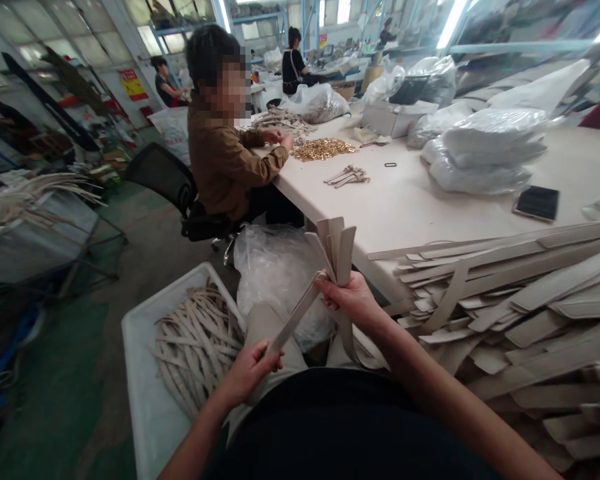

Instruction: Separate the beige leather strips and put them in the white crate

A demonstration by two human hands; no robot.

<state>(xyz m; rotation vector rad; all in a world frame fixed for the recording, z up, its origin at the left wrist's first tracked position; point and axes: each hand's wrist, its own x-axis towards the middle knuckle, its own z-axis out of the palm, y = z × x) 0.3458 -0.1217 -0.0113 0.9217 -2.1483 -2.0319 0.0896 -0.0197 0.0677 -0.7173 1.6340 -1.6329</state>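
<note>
Beside the table (380,210), the left hand (253,370) pinches one strip (296,320) while the right hand (351,299) curls round its upper end and a bundle (343,253), which could slip if that crowded grip loosens.

Bright o/head tubes (452,23), dim lft, blurry edges

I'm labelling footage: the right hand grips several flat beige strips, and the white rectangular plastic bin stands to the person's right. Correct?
No: the head view shows the white rectangular plastic bin on the person's left; the right hand does grip several flat beige strips.
</note>
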